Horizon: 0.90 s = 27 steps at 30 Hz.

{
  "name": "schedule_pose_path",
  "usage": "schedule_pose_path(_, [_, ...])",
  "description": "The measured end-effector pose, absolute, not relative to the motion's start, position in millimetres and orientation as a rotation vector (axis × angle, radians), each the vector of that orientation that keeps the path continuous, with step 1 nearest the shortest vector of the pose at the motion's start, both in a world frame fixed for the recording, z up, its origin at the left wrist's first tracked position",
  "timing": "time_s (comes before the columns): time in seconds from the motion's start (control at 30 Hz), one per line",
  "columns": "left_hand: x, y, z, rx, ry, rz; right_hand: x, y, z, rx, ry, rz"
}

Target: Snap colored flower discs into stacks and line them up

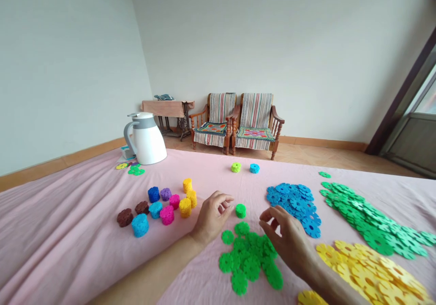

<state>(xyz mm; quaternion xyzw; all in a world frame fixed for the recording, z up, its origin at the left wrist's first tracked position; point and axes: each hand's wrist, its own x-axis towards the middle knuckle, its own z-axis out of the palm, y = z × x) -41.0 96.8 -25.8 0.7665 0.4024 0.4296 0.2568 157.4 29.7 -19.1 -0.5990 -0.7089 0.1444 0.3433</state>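
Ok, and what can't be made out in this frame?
Head view, loose green snowflake discs: lower ones covered by those on top.
Head view, yellow snowflake discs: partly behind the right forearm, cut by the bottom edge.
Head view, blue-and-white box: partly behind the vacuum jug.

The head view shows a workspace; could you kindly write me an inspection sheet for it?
Surface: pink cloth, creased on the left.
Work things: loose green pile in front, green stack just beyond it; coloured stacks on the left; lime stack and light blue stack farther back; blue pile, long green pile and yellow pile on the right.
Clutter: jug at far left, loose discs near it, box partly hidden behind.
Left hand: beside the green stack, nothing seen held.
Right hand: by the loose green pile, nothing seen held.
Cables: nothing seen.
Surroundings: two chairs, covered table, walls, apparent door on the right.
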Motion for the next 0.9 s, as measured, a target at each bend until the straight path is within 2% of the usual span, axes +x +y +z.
schedule_pose_path(0.33, [-26.7, 106.1, -12.7, 2.373, 1.015, 0.746, 175.0, 8.0, -32.5, -1.551, -1.822, 0.315])
schedule_pose_path(0.9, [-25.5, 110.8, -23.5, 2.349, 0.983, 0.744, 173.8, 6.4, -32.2, -1.55, -1.801, 0.419])
